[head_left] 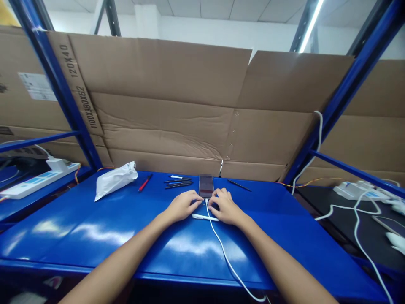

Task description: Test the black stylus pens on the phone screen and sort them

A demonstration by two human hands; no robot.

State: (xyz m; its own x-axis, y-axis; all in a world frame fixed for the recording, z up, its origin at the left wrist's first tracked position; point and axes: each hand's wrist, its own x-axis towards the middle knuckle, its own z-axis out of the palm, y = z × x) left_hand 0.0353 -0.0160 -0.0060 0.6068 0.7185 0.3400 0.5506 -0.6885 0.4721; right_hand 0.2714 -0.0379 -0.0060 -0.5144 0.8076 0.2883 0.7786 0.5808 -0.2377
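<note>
Nearest the viewer, a white cable (pixel 221 244) snakes up over the front edge of the blue tabletop (pixel 104 253), heading away between two bare forearms. Just beyond, a white pen (pixel 202 217) lies crosswise behind the cable's path, its right end right by the right hand (pixel 225 206). And here's the busy spot: the cable's plug meets the near end of a smartphone (pixel 206 185), which lies flat, screen up, at mid-table toward the far side. The left hand (pixel 185 205) is at the phone's near left corner, fingers bent, thumb toward the plug; the right hand mirrors it at the near right corner, fingers curled. Whether either one is gripping anything, I can't tell from here. Left of the phone, a cluster of dark pens (pixel 179 184); farther left, a red pen (pixel 145 183), then a white plastic pouch (pixel 115 180). Over to the right, one lone black pen (pixel 238 185) sits at a slant. Behind it all, a brown cardboard wall (pixel 164 105) closes off the far side.
</note>
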